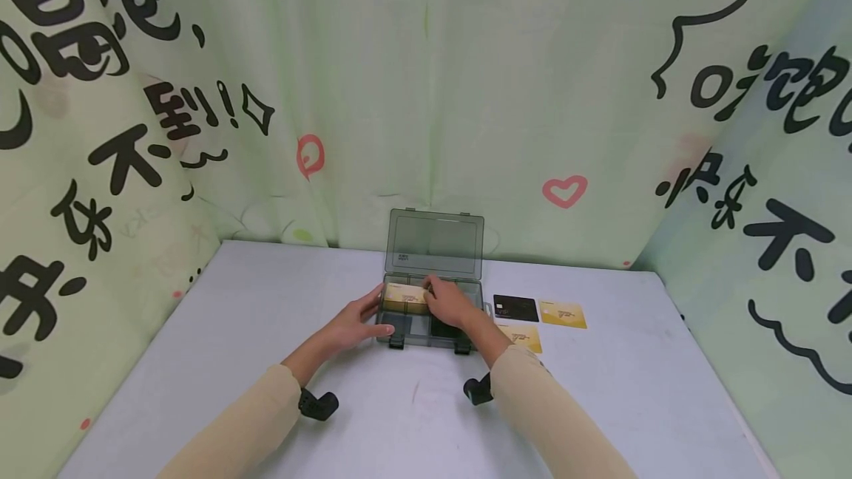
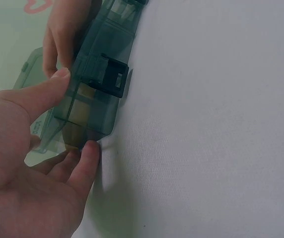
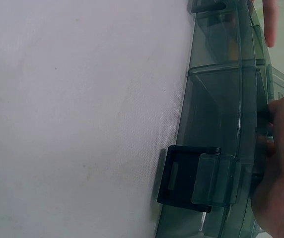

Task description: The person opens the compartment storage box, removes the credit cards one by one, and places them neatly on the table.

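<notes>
A clear grey plastic organizer box [image 1: 435, 244] stands on the table with its lid raised. In its back left part sits a gold card [image 1: 404, 293], apparently on more gold cards. My right hand [image 1: 454, 304] reaches in over the box and pinches the card's right end; in the right wrist view the fingertips are hidden behind the box wall. At the box's left side, my left hand [image 1: 350, 324] touches the outer wall with fairly straight fingers [image 2: 85, 166]. Its thumb [image 2: 50, 94] lies over the front left part. A dark thing lies in the front right compartment, partly covered.
Right of the box lie a black card [image 1: 515, 307], a gold card [image 1: 563, 314] and another gold card [image 1: 523, 336] partly behind my right wrist. Black latches [image 1: 396, 343] hang at the box's front. A printed curtain [image 1: 466, 94] surrounds the white table [image 1: 399, 420].
</notes>
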A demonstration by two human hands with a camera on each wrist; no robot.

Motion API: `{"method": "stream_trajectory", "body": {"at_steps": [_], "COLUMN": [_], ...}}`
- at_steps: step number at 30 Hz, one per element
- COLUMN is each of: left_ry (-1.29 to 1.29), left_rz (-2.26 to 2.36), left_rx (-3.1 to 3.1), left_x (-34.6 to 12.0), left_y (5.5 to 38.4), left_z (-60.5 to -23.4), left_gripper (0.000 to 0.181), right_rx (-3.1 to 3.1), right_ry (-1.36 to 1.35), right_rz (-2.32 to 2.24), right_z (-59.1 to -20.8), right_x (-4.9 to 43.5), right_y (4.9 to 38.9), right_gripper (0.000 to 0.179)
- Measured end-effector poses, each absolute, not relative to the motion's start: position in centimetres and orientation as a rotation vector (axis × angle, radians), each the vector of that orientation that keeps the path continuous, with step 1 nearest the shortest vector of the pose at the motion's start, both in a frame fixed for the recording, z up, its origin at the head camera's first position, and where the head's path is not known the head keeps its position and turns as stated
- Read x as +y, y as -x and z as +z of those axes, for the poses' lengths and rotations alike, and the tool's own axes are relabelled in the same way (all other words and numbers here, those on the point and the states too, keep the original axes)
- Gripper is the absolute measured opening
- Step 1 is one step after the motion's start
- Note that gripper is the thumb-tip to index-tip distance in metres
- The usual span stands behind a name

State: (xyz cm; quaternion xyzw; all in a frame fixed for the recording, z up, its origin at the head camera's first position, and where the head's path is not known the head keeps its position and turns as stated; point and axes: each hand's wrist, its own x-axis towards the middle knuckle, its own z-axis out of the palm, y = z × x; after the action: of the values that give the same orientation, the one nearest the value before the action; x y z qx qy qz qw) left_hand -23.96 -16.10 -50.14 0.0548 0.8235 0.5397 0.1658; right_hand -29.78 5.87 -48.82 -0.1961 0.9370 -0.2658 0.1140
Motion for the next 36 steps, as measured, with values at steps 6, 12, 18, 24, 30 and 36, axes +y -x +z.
{"method": "stream_trajectory", "body": {"at_steps": [6, 12, 18, 24, 30, 36], "left_ry": [-0.171, -0.170, -0.158, -0.147, -0.149, -0.140], "left_rz": [1.529, 1.514, 1.515, 1.534, 1.547, 1.540], "left_rx": [2.350, 2.358, 2.356, 2.352, 2.332, 2.342], "left_x": [-16.2, -16.3, -16.4, -16.3, -16.1, -16.0], "left_y": [24.0, 24.0, 24.0, 24.0, 24.0, 24.0], "left_z": [-50.1, -50.0, -50.0, -50.1, -50.0, -50.0], "left_gripper": [0.088, 0.089, 0.090, 0.089, 0.090, 0.090], "right_rx": [2.735, 2.754, 2.793, 2.741, 2.698, 2.647], "right_ry": [0.592, 0.659, 0.702, 0.598, 0.519, 0.487], "right_rz": [-0.898, -0.933, -0.888, -1.037, -1.168, -1.276], "right_z": [-49.0, -49.1, -49.0, -48.7, -48.5, -48.8], "right_x": [6.1, 6.3, 6.4, 6.5, 6.9, 7.2], "right_y": [29.8, 29.8, 29.7, 29.4, 29.3, 29.5], "right_gripper": [0.015, 0.011, 0.016, 0.016, 0.016, 0.016]}}
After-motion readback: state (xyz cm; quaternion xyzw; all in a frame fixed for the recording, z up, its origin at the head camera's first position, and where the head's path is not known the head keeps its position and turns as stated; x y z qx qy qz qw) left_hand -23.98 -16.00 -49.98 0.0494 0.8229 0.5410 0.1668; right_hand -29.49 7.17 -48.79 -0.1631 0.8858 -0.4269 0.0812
